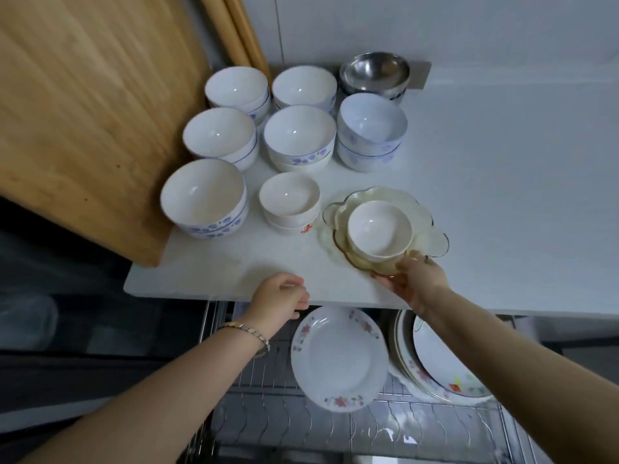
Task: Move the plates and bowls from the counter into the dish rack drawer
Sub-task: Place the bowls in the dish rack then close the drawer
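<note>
Head view, landmark: the amber glass plates point(385, 226), scalloped and stacked near the desk's point(502, 195) front edge, carrying a cream bowl point(379, 228).
Right hand point(413, 279): at the stack's near rim, fingers grasping the amber edge from the front; the stack lies directly beyond it.
Left hand point(279, 298): left of the stack, loosely curled over the desk edge, holding nothing, farther from the stack than the right.
Remaining bowls point(294, 139): paired stacks behind and left of the amber plates.
Dish rack drawer point(335, 420): pulled out below the stack, a floral plate point(338, 360) and more plates propped inside.
Judgement: the right hand seems placed to lift the stack down toward the drawer.
</note>
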`<control>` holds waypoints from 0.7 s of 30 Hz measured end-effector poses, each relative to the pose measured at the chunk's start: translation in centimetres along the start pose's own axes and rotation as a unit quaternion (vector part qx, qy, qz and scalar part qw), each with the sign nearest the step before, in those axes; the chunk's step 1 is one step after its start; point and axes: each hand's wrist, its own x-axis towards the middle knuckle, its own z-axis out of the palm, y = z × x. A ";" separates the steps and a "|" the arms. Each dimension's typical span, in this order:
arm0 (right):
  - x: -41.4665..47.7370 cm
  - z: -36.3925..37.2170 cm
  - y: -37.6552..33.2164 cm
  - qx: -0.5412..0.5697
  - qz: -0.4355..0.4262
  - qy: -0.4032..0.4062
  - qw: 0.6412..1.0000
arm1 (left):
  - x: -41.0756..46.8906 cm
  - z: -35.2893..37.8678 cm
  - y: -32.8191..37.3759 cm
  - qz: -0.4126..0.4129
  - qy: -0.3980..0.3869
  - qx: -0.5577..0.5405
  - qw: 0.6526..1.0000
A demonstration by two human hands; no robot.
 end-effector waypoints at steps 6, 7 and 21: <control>-8.5 -3.7 4.4 -0.122 0.016 -0.077 0.989 | -4.0 -0.1 -3.1 -0.062 -0.140 -0.132 0.979; -9.4 -3.7 5.5 -0.144 0.025 -0.101 0.984 | -4.7 -0.5 -4.4 -0.059 -0.130 -0.133 0.981; -5.0 7.1 26.1 -0.221 0.135 -0.083 0.962 | 1.7 -9.7 -21.1 -0.170 0.104 -0.120 0.973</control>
